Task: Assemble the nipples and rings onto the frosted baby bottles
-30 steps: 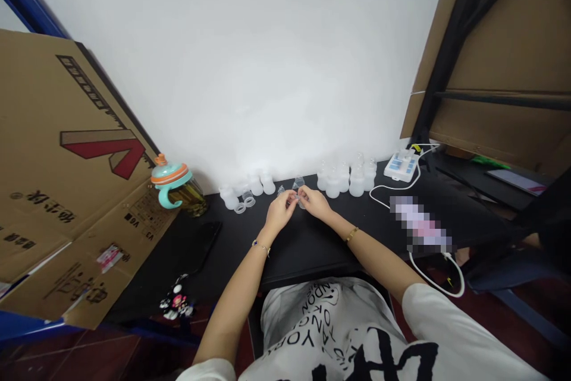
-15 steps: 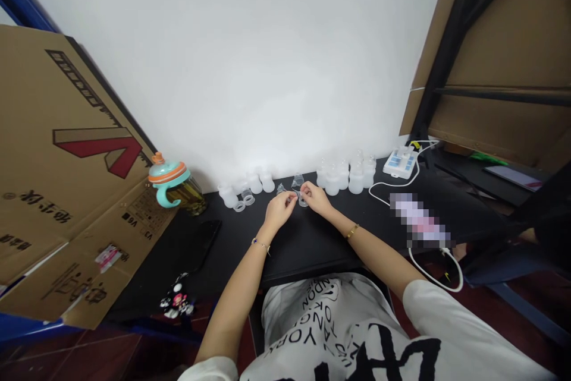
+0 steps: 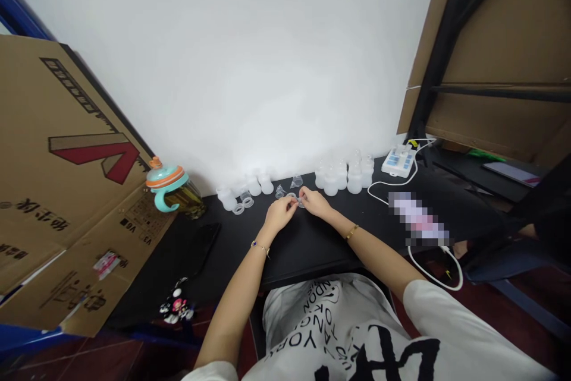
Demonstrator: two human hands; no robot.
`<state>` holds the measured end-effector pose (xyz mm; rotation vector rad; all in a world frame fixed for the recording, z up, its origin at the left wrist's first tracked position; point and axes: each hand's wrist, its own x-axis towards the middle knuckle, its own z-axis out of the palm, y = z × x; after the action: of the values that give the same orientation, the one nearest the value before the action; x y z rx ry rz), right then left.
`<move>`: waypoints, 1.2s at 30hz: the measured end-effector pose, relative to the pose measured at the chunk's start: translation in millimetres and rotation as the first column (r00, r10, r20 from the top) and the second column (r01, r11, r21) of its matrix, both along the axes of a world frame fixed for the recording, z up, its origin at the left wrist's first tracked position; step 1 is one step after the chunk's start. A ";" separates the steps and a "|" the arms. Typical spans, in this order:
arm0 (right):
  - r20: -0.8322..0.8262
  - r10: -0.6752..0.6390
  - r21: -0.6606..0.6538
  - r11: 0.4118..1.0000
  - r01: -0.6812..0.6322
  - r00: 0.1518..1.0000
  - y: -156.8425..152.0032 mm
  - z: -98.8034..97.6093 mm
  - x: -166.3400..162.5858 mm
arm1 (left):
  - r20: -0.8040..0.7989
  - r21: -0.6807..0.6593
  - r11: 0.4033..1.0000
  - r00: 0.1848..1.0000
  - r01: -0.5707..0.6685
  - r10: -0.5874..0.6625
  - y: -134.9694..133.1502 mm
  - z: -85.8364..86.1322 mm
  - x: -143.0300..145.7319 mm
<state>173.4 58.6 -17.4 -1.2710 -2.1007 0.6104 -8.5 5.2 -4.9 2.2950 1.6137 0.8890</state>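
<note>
My left hand (image 3: 280,214) and my right hand (image 3: 316,202) meet over the black table with fingertips pinched. Between them is a small clear plastic ring (image 3: 301,203), partly hidden by the fingers. Just beyond them lie a clear bottle nipple (image 3: 279,192) and another clear nipple (image 3: 297,181). Left of my hands, several small milky-white bottles (image 3: 228,199) without nipples stand along the wall, with a loose clear ring (image 3: 238,209) in front. On the right stands a group of similar bottles (image 3: 331,183) with clear tops on.
A lidded drink jug (image 3: 172,188) with a turquoise handle and a dark phone (image 3: 206,243) with a charm are at the left, beside a big cardboard sheet (image 3: 84,185). At the right are a white power strip (image 3: 398,161), its cable and a blurred-out device (image 3: 418,219).
My fingers have shifted slightly around the clear ring, staying close together. The whole view has tilted a little; the bottles and nipples stay where they were.
</note>
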 end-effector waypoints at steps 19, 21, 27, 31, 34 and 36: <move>-0.393 0.021 -0.101 0.993 -0.066 0.919 1.0 -0.1 -4.8 | 0.060 0.038 0.999 0.998 -0.017 0.014 3.8 -7.6 -3.4; -0.424 0.003 -0.142 0.987 -0.069 0.906 1.5 1.2 -5.2 | 0.058 0.041 0.999 0.998 -0.014 0.012 4.3 -8.1 -4.0; -0.521 -0.054 -0.238 0.967 -0.084 0.852 5.0 3.5 -6.7 | 0.100 0.052 0.999 0.995 -0.007 0.002 8.3 -12.5 -4.3; -0.577 -0.105 -0.312 0.945 -0.099 0.810 5.1 5.3 -8.1 | 0.207 0.022 1.000 0.978 0.000 -0.005 10.8 -13.4 -3.5; -0.588 -0.152 -0.354 0.931 -0.084 0.794 5.3 6.9 -8.0 | 0.262 -0.028 1.000 0.965 0.004 0.004 11.3 -11.9 -2.9; -0.592 -0.172 -0.376 0.923 -0.082 0.787 5.6 7.8 -7.5 | 0.293 -0.052 0.999 0.956 0.014 0.001 11.2 -10.5 -2.3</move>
<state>165.9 64.2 -9.6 -1.1043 -1.4299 1.2757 -10.9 16.5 -15.4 2.0171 1.4817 1.1101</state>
